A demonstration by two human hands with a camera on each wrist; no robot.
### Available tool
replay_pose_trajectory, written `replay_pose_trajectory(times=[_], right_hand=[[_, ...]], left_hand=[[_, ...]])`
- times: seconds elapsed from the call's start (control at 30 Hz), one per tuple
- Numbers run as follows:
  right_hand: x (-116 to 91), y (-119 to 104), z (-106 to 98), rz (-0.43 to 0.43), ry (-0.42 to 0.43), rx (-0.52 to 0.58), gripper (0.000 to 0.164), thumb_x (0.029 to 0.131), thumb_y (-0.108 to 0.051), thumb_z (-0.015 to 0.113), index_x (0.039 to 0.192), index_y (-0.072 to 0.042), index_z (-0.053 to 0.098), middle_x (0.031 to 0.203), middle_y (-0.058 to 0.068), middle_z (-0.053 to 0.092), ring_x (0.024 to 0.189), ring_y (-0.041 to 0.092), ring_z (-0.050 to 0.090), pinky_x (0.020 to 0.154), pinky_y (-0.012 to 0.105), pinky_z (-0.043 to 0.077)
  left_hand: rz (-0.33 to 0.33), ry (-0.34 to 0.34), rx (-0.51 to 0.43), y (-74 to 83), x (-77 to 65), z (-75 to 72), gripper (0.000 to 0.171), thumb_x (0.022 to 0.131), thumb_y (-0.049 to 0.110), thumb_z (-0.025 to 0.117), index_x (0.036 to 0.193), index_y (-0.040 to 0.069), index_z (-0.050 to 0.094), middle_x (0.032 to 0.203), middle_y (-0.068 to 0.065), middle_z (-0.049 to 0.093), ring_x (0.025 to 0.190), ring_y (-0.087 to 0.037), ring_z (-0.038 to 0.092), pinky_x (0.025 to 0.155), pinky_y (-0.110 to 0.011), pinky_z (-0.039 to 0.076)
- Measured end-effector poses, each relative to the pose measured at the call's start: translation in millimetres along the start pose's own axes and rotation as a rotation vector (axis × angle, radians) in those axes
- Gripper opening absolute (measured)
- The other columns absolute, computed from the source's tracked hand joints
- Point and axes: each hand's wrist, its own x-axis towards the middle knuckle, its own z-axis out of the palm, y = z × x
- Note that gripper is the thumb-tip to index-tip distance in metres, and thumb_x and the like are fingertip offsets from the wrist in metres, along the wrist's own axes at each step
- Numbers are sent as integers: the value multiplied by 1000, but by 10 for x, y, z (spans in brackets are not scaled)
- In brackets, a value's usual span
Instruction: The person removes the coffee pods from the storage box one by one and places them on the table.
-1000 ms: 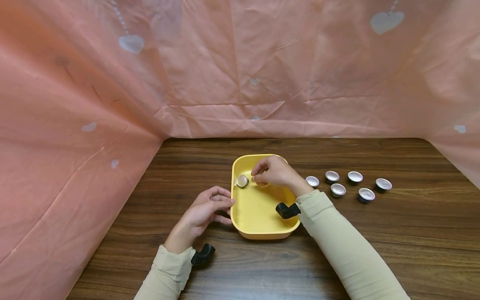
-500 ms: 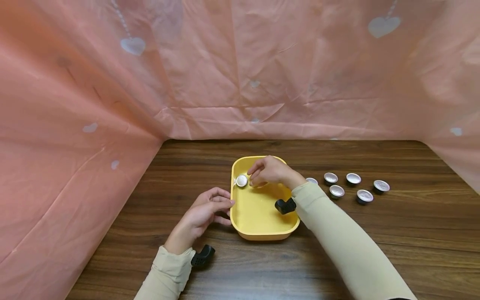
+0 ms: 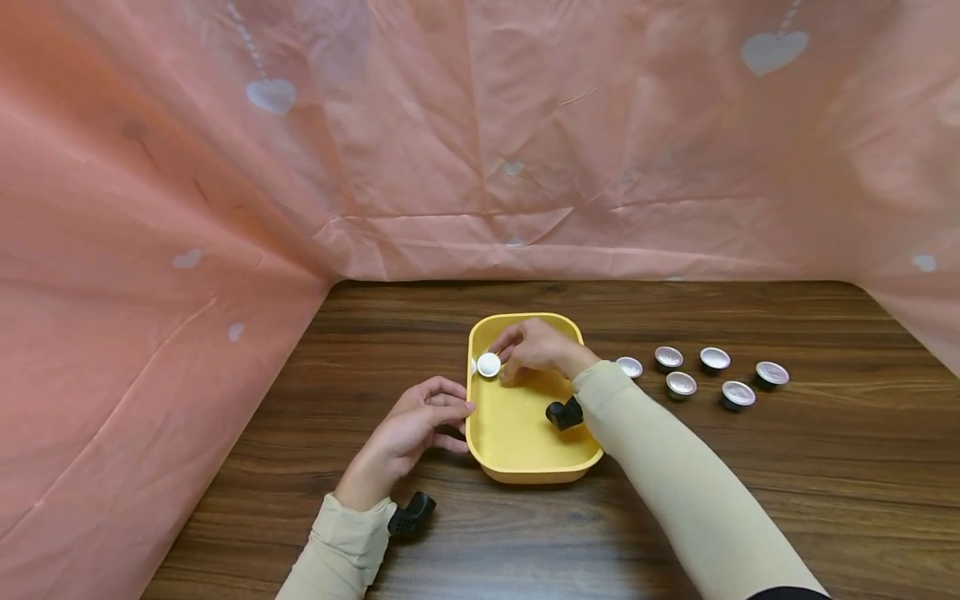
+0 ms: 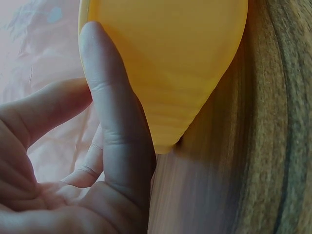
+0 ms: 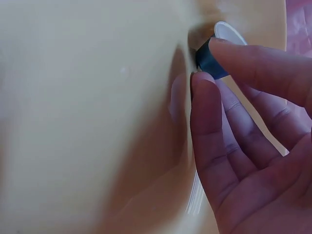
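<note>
The yellow rectangular tub (image 3: 525, 433) stands on the table with a small coffee capsule (image 3: 489, 365) inside, near its left wall. My right hand (image 3: 536, 348) reaches into the tub, thumb and forefinger pinching the capsule's side. In the right wrist view the capsule (image 5: 210, 58) has a dark teal body and a pale lid, and it tilts between the fingertips of the right hand (image 5: 253, 122). Outside the tub, my left hand (image 3: 416, 425) rests its thumb tip against the left rim. In the left wrist view its thumb (image 4: 112, 107) lies straight along the tub's wall (image 4: 170, 58).
Several more coffee capsules (image 3: 681, 384) stand lids up on the table, right of the tub. The brown wooden table (image 3: 360, 333) ends at a pink cloth (image 3: 420, 208) at the back and left. Black wrist cameras (image 3: 412, 513) jut from both sleeves.
My right hand has moved slightly left and down onto the capsule in the tub, which was apart from its fingers before. The left hand stays at the rim.
</note>
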Motion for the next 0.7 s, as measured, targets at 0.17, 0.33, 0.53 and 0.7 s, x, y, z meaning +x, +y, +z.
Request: replay_pose_trajectory(times=[0.17,0.33,0.53,0.7], right_hand=[[35,-8,23,-14,3,-54,48,75,8,83,122,-1,77,112,12,78,92,14,67,75,19,56],[75,-10,63,-65,8,-144,46,75,6,86,119,-3,79,104,6,75,89,13,63,72,19,55],[94,-23,106,-89,-8,-167,44,75,7,86,117,-5,80,97,3,73,84,13,61,67,19,54],[77,-28,95,-85,-14,-152,42,79,4,86,119,-4,79,95,4,71,75,12,62,66,21,57]], left_hand=[[-1,-2,2,8,1,6,36,101,7,70,128,-7,52,98,-4,72,80,-17,68,68,-32,67],[-4,2,0,7,3,11,34,101,7,70,127,-5,53,98,-4,72,80,-17,69,67,-31,67],[-4,6,1,-2,1,15,35,100,7,70,127,-6,52,97,-4,72,79,-17,69,67,-32,67],[-6,4,2,-6,-6,11,35,100,7,70,126,-6,53,98,-4,72,81,-17,69,67,-32,67]])
